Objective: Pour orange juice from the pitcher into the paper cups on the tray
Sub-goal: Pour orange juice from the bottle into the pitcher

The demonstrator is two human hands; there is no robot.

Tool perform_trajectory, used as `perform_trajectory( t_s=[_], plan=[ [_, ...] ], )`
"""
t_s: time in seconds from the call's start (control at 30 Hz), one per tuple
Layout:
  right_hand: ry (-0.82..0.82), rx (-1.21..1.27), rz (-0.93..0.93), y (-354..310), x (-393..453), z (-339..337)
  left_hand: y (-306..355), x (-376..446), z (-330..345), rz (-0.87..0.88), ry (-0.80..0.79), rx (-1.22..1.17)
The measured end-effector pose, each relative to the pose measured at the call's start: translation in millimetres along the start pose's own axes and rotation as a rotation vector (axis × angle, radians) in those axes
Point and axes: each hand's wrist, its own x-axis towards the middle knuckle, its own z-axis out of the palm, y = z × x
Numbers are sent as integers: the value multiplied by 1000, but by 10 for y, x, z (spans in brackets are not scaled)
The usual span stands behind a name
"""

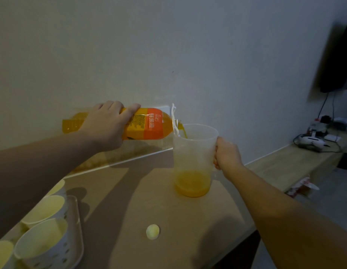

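My left hand (pixel 105 126) grips an orange juice bottle (pixel 149 123) held on its side, its mouth over the rim of a clear plastic pitcher (pixel 194 152). Juice runs from the bottle into the pitcher, which holds a shallow layer of orange juice (pixel 192 184) at the bottom. My right hand (pixel 226 152) holds the pitcher's handle; the pitcher stands upright on the table (pixel 168 210). Several white paper cups (pixel 42 239) stand on a clear tray (pixel 78 230) at the lower left.
A pale yellow bottle cap (pixel 153 232) lies on the table in front of the pitcher. A wall rises right behind the table. To the right runs a low wooden bench (pixel 285 164) with cables and small devices (pixel 310 142); a dark screen hangs above it.
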Motion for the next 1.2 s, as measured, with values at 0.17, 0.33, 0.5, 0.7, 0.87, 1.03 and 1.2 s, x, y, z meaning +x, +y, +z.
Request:
perform_trajectory(
  t_s=[0.17, 0.33, 0.5, 0.7, 0.87, 1.03, 1.2],
  plan=[
    [8, -5, -13, 5, 25, 10, 1, 9, -16, 4, -7, 0],
    [15, -1, 3, -4, 15, 7, 6, 13, -10, 3, 3, -4],
    [13, 11, -1, -1, -3, 8, -5, 6, -16, 14, 14, -1],
    [8, -4, -3, -2, 15, 12, -4, 10, -9, 11, 9, 1],
    [6, -21, -1, -32, -36, 3, -8, 17, -2, 13, 13, 5],
    [-55, -101, -47, -13, -33, -1, -18, 14, 10, 16, 20, 2],
    [5, -72, -11, -44, -16, 10, -7, 14, -14, 17, 11, 8]
  ],
)
